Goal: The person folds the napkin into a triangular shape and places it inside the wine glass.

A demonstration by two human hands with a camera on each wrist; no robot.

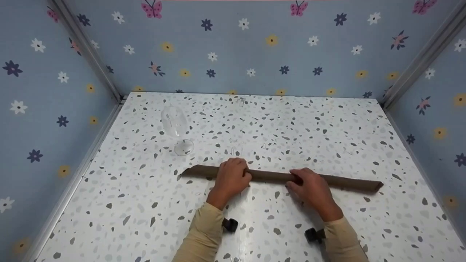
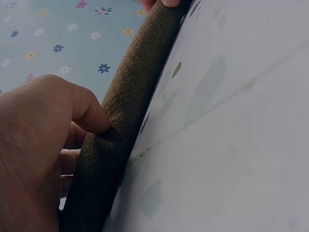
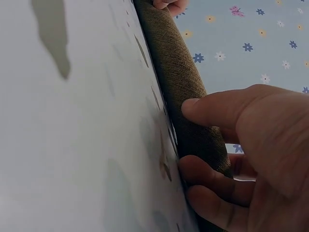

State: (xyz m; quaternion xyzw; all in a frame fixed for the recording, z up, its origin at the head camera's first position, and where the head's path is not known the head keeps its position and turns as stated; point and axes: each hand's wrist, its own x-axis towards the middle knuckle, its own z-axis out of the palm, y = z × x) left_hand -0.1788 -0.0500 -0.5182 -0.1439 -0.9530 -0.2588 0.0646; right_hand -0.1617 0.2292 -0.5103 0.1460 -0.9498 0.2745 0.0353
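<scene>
Your roll (image 1: 271, 176), brown and woven, lies across the table (image 1: 109, 163) just below the centre of the frame, running from left of the middle out to the right and sloping slightly downward on that side; both its ends are cut at a slant. Your left hand (image 1: 231, 178) grips it left of its midpoint, and the left wrist view shows your thumb pressed to the near side with the fingers behind. Your right hand (image 1: 315, 187) holds it right of the midpoint; in the right wrist view your thumb lies on the roll and two fingertips reach down to the tabletop beside it. Your hands are apart, with a bare length of roll between them. Above and left of your left hand, a clear stemmed glass (image 1: 174, 122) stands on its foot, apart from the roll. Your tan sleeves (image 1: 204, 229) enter from the bottom edge, and the blue flowered wall (image 1: 233, 43) fills the top of the frame.
</scene>
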